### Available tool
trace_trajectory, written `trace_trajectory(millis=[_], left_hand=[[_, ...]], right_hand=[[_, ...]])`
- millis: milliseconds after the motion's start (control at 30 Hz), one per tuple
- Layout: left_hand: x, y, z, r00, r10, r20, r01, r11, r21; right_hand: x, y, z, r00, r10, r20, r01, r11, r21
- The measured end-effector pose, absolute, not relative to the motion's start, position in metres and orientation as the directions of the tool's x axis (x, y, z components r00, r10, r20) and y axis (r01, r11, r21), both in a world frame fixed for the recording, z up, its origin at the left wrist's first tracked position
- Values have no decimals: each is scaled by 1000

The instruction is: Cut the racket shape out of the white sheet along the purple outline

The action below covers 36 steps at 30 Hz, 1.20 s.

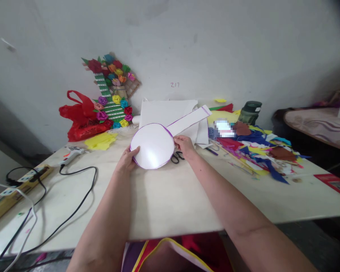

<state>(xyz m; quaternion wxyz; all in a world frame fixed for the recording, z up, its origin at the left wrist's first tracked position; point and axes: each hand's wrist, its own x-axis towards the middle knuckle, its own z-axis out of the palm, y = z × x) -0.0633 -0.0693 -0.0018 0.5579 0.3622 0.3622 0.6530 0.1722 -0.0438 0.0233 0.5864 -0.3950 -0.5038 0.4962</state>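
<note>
A white round cut-out [152, 146] with a purple edge is held up above the table, its face towards me. My left hand [128, 158] grips its lower left edge, with the thumb on the face. At its right edge, my right hand [184, 145] pinches the rim between thumb and fingers. A long white strip [189, 120] with purple edges extends from behind the disc to the upper right; whether it is joined to the disc I cannot tell. Black-handled scissors [175, 157] lie on the table just below my right hand, partly hidden.
White sheets [168, 109] stand against the wall. Paper flowers [113, 98] and a red bag [79, 121] are at the back left. Coloured scraps [260, 151] and a green bottle [249, 112] occupy the right. A power strip [24, 181], glue gun [72, 154] and cables cover the left.
</note>
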Motion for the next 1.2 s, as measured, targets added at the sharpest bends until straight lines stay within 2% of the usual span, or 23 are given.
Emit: trace_trajectory(millis=[133,233,333,467,533,600,733,833,900,967,1033,1100,1200], left_hand=[[-62,-71,-1,-100,993,67,-484,-108,869],[-62,-71,0,-114,991,64,-497,-113,860],[-64,-69,-1,-146,988,57,-504,-123,855],[-66,-68,-1,-241,967,80,-510,-196,837],[-66,-68,-1,-278,957,80,-516,-219,828],[-66,-67,-1,-295,953,76,-524,-228,821],[-67,-66,-2,-288,953,95,-536,-243,808],[-68,-64,-3,-284,954,93,-546,-241,802],[-68,-64,-3,-287,954,82,-549,-234,802],[-68,-64,-3,-285,956,65,-550,-219,806],[-69,-64,-3,-265,964,40,-554,-186,812],[-69,-65,-3,-213,977,3,-558,-124,821],[-68,-66,-1,-121,988,-97,-553,14,833]], right_hand=[[166,-45,22,-44,986,163,-239,148,-960],[164,-40,17,-14,981,195,-151,191,-970],[169,-35,12,106,934,342,93,333,-938],[183,-34,14,159,806,570,480,441,-758],[191,-38,17,171,765,621,649,387,-655],[198,-42,21,211,759,616,762,267,-590],[207,-42,22,287,806,518,840,49,-541],[207,-37,17,267,820,506,815,88,-573],[203,-34,15,224,844,487,721,193,-666],[197,-34,14,144,909,392,513,270,-815],[189,-37,15,-1,968,249,235,243,-941],[181,-42,17,-149,979,139,17,143,-990],[170,-49,20,-268,957,111,-159,69,-985]])
